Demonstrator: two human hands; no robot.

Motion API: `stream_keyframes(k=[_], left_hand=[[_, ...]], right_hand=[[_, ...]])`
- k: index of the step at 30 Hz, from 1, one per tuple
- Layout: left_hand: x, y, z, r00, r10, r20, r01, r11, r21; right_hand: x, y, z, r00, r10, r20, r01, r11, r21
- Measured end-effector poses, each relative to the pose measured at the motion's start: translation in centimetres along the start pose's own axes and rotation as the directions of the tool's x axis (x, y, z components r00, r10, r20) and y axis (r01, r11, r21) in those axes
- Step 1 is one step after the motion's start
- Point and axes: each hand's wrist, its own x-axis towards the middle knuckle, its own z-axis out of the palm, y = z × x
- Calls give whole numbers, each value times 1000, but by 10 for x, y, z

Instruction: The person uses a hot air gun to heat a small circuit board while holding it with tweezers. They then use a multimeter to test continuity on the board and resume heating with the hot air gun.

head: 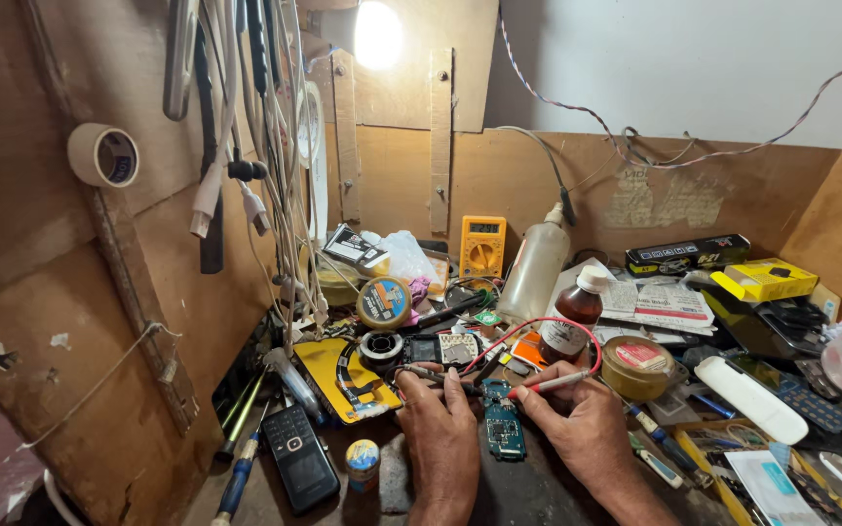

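Down at the near edge of the cluttered counter (538,492), the green circuit board (505,421) lies flat, and everything else sits around it. The left hand (443,435) rests just left of the board, fingers pinched together on a black probe (433,375) whose tip angles in toward the board's top. The right hand (577,426) sits just right of the board, fingers clamped on a red probe (548,384), tip pointing left at that same top edge. Left of the board lie a small jar (363,462) and a dark keypad phone (300,456). Just beyond the board sits a black multimeter (442,349), red lead looping off it. Further back stand a brown bottle (572,319), a round tin (636,366), and, against the back wall, a yellow multimeter (482,245).
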Motion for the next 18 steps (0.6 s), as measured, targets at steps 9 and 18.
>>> stream_keyframes(k=[9, 18], left_hand=[[1, -6, 3, 1000, 12, -29, -13, 1000, -29], [1, -4, 2, 1000, 17, -4, -17, 1000, -10]], right_hand=[[0, 1, 0, 1000, 15, 0, -15, 999, 50], [-2, -5, 0, 1000, 30, 1, -30, 999, 26]])
